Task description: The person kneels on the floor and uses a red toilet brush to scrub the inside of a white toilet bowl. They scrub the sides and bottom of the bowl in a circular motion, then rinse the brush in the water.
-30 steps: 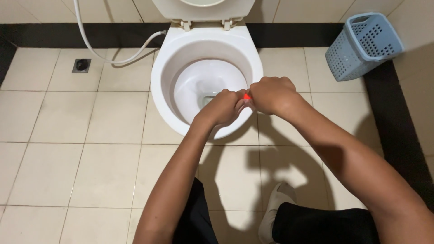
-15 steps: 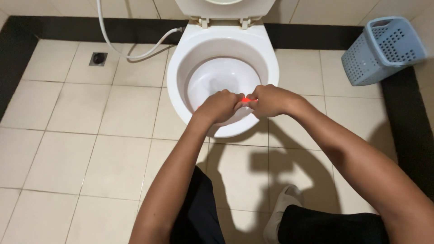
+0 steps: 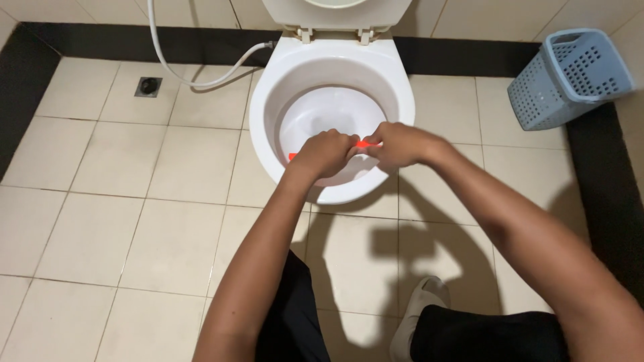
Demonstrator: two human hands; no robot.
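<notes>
Both my hands meet over the open white toilet bowl (image 3: 268,107). My left hand (image 3: 323,153) and my right hand (image 3: 397,145) are closed on the same small red-orange object (image 3: 363,144), which shows between the fists and again at the left hand's outer edge. Its shape is mostly hidden by my fingers. The hands hover above the front part of the bowl.
A white hose (image 3: 176,64) runs along the floor left of the toilet, near a floor drain (image 3: 148,86). A blue-grey plastic basket (image 3: 569,77) leans at the right wall. My foot in a white slipper (image 3: 419,310) stands on the beige tiles below.
The view shifted, so the toilet now sits more to the right and lower in frame. My hands keep their grip on the red-orange object over the bowl.
</notes>
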